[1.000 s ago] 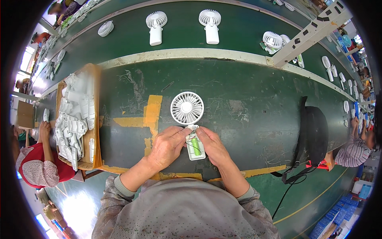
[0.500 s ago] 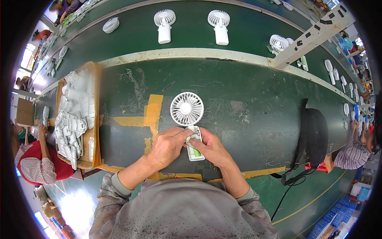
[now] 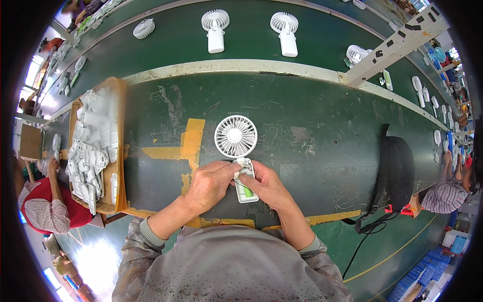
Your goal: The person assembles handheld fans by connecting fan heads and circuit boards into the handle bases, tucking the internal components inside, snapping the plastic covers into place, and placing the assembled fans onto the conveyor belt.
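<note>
A white handheld fan (image 3: 236,136) lies on the dark green bench before me, its round caged head pointing away. Its handle (image 3: 247,197) has no cover on this side, so a green cylindrical cell (image 3: 248,192) and thin wiring show inside. From the left, my left hand (image 3: 209,185) pinches at the upper part of the handle, its fingertips partly hidden. My right hand (image 3: 270,187) grips the handle from the right, the thumb pressed over the inside near the cell. Whatever small part lies under the fingertips is too covered to make out.
A cardboard box (image 3: 122,151) of white plastic shells (image 3: 93,151) stands left. Beyond a pale rail (image 3: 226,65), more fans (image 3: 215,35) lie on a green conveyor. A slotted metal post (image 3: 390,48) slants at upper right. A black padded object (image 3: 399,173) with straps rests right. Co-workers sit both sides.
The fans on the far conveyor have shifted slightly to the right. My hands stay at the fan's handle, with only tiny finger movement.
</note>
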Available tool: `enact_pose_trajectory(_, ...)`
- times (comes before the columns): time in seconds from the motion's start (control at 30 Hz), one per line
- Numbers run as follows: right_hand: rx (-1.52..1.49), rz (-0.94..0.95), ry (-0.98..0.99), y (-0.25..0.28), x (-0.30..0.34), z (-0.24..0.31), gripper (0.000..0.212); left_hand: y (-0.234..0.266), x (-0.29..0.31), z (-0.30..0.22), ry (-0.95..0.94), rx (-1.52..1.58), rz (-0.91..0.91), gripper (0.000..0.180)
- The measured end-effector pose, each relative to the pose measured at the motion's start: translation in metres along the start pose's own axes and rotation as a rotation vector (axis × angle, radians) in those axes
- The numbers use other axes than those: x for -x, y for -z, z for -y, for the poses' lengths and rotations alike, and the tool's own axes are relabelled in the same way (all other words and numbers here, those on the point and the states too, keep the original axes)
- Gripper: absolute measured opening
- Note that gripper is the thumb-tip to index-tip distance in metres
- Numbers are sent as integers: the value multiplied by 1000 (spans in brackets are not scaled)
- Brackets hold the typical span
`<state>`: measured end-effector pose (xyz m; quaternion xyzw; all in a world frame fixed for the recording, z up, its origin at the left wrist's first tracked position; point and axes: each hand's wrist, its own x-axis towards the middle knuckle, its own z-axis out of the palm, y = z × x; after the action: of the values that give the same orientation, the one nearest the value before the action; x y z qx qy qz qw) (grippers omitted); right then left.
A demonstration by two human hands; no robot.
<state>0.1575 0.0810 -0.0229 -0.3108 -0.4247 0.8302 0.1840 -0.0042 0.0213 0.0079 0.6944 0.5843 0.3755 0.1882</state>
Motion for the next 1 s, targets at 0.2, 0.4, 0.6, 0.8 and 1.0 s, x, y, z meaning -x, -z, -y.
enact_pose_trajectory(0.2,-15,-3,10,-1,0,-1,28,5,0,-1,73,-2,64,27)
enact_pose_trajectory(0.4,-20,-3,5,-2,0,1,28,3,-2,-4,111,37,11,22)
enact_pose_trajectory(0.6,-9,-6,9,-1,1,2,28,1,-2,-4,77,-6,-6,21)
enact_pose_trajectory(0.8,-6,-8,-8,-1,0,0,28,2,-1,-4,33,-32,26,30)
enact_pose_trajectory(1.0,19,1,0,1,0,-2,29,5,-2,-8,-10,-128,89,36)
